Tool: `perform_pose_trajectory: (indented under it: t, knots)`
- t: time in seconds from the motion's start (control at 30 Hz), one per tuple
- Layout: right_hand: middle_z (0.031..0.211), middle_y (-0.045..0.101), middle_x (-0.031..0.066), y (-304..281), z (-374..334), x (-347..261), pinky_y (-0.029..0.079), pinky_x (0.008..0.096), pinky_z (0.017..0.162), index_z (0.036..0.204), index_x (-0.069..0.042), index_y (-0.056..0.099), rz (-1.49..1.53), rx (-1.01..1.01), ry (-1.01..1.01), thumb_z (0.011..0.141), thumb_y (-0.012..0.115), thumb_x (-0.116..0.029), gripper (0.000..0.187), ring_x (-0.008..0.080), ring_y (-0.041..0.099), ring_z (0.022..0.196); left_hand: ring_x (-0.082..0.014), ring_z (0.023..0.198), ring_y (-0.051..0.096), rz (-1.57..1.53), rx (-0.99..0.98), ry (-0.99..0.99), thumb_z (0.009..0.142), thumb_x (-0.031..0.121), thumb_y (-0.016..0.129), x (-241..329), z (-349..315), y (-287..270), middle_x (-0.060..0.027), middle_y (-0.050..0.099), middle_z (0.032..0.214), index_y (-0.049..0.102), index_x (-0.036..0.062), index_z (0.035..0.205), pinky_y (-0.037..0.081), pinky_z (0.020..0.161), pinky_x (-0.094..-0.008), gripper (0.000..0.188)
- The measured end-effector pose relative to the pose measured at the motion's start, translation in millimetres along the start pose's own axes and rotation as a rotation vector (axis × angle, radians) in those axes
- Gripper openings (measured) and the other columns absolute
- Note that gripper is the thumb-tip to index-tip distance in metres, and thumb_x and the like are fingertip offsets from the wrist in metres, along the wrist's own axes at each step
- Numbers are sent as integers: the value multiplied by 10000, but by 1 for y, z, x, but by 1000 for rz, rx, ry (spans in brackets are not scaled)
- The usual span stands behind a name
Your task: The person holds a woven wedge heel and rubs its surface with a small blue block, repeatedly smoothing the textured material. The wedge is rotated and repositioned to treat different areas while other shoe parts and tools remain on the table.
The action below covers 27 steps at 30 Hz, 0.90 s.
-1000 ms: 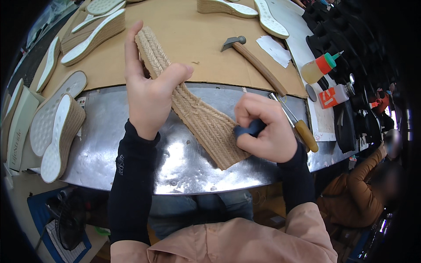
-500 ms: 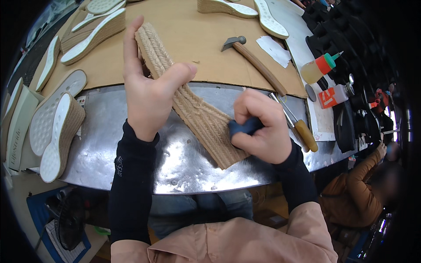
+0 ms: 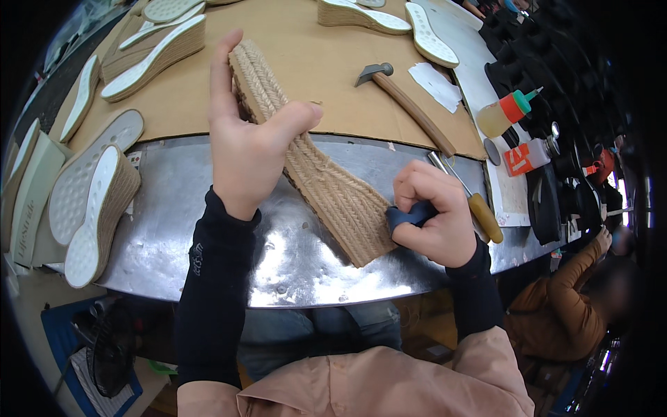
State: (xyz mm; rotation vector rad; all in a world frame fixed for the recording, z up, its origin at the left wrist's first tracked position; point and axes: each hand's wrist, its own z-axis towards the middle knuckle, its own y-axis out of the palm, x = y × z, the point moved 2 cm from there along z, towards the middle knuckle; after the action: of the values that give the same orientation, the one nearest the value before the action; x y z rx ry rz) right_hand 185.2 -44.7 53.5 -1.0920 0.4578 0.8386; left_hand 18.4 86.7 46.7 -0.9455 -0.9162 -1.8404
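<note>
My left hand (image 3: pixel 249 153) grips a wedge shoe sole (image 3: pixel 340 201) wrapped in tan braided jute, thumb over its side and fingers behind the narrow end. The sole slants from upper left down to its broad heel end, over the metal tabletop. At that heel end, my right hand (image 3: pixel 434 212) is closed around a dark blue piece (image 3: pixel 410 214), perhaps cloth or rubber, most of it hidden by the fingers. The blue piece is at the heel's right edge; whether it touches cannot be told. A hammer (image 3: pixel 410 108) with a wooden handle lies beyond my right hand.
White-topped wedge soles (image 3: pixel 97 208) stand at left, others (image 3: pixel 432 38) at the far side. Cardboard (image 3: pixel 333 76) covers the back of the metal table (image 3: pixel 187 243). Right: a yellow-handled tool (image 3: pixel 484 217), a glue bottle (image 3: pixel 501 115), a red-labelled bottle (image 3: pixel 526 156). A person (image 3: pixel 563 306) sits at right.
My right hand has moved right with the blue piece, off the face of the sole to its edge. My left hand and the sole have shifted slightly right.
</note>
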Motion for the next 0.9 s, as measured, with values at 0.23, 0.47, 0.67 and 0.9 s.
perform_pose_trajectory:
  t: [0.23, 0.47, 0.67, 0.9]
  knots:
    - [706, 494, 88, 9, 5, 11, 404, 305, 562, 706, -22, 489, -136, -13, 52, 589, 664, -15, 211, 244, 495, 611, -146, 774, 605, -31, 16, -50, 700, -25, 659, -4, 0, -1, -90, 573, 935, 282, -7, 1366, 515, 687, -266, 766]
    - [697, 478, 75, -4, -7, 6, 389, 292, 556, 699, -24, 479, -85, -47, 59, 586, 658, 0, 213, 216, 475, 611, -144, 756, 605, 1, 8, -27, 702, -25, 655, -5, 0, 1, -97, 573, 932, 267, -6, 1381, 514, 676, -262, 781]
    - [700, 471, 58, 9, 1, 11, 367, 262, 562, 688, -17, 447, -130, 5, 49, 615, 612, 26, 186, 173, 463, 619, -145, 747, 600, -4, 12, -36, 700, -19, 660, -4, 0, -1, -97, 568, 928, 271, -8, 1379, 513, 672, -260, 783]
    - [679, 462, 87, -3, -10, 6, 368, 292, 536, 692, -17, 470, -76, -9, 31, 600, 647, 13, 202, 225, 458, 583, -147, 748, 604, 0, 21, -37, 698, -23, 657, -7, 0, -1, -93, 570, 918, 274, -1, 1380, 512, 677, -262, 783]
